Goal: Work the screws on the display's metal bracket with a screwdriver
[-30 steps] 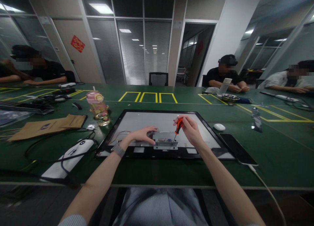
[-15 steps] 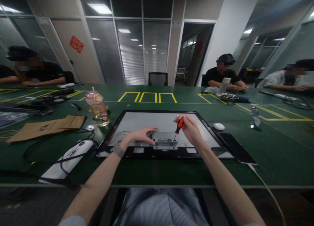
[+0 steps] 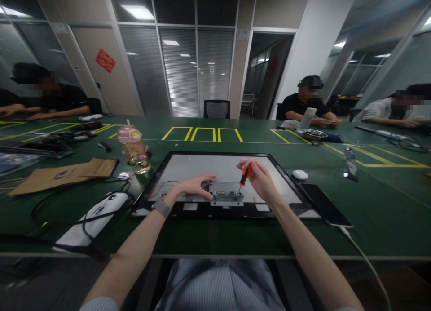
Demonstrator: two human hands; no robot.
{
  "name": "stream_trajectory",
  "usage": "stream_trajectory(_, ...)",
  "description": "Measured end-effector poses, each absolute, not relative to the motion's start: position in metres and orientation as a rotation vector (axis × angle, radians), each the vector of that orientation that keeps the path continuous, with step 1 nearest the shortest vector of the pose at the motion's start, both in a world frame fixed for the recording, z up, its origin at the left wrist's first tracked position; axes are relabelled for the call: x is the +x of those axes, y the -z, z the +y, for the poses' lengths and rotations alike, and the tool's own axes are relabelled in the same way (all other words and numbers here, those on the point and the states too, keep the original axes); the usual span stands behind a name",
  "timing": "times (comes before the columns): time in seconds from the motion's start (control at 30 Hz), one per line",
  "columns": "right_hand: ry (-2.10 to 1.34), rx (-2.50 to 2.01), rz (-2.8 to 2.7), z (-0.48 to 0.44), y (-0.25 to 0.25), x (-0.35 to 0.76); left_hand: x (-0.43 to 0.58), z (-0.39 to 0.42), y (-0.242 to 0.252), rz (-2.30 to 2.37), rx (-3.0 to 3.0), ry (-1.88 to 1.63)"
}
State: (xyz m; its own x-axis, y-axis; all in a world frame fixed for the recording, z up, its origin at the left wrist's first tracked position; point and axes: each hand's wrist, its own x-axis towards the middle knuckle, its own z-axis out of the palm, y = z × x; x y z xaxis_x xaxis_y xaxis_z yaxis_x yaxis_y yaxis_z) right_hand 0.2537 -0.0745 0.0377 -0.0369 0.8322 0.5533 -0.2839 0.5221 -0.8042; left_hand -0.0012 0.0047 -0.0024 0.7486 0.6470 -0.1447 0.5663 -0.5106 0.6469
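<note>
A screwdriver (image 3: 246,174) with an orange and black handle is held in my right hand (image 3: 261,178), its shaft slanting down to the right part of a metal bracket (image 3: 227,203). The bracket carries small connectors along its front. My left hand (image 3: 195,186) grips the bracket's left end, thumb in front and fingers behind. Both rest over a flat display panel (image 3: 191,165) with a black frame and a pale grey back. A thin cable (image 3: 164,184) lies on the panel beside my left hand. The screwdriver's very tip is too small to make out.
Left of the panel are a drink bottle (image 3: 134,151), a brown paper bag (image 3: 63,176) and a white power strip (image 3: 96,221) with black cables. On the right lie a white earbud case (image 3: 300,174) and a phone (image 3: 326,204) on a charging cable. Several people sit across the green table (image 3: 208,239).
The screwdriver handle has shifted and turned slightly in my right hand, tipping a little left. My left hand and the bracket stay in place.
</note>
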Motion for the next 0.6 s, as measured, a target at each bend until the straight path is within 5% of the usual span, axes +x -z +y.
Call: stream_trajectory(0.6,-0.859,-0.649,-1.421,-0.0711,-0.0330,0.2611,-0.0006,0.0066,0.0052,0.899,2.256,-0.158)
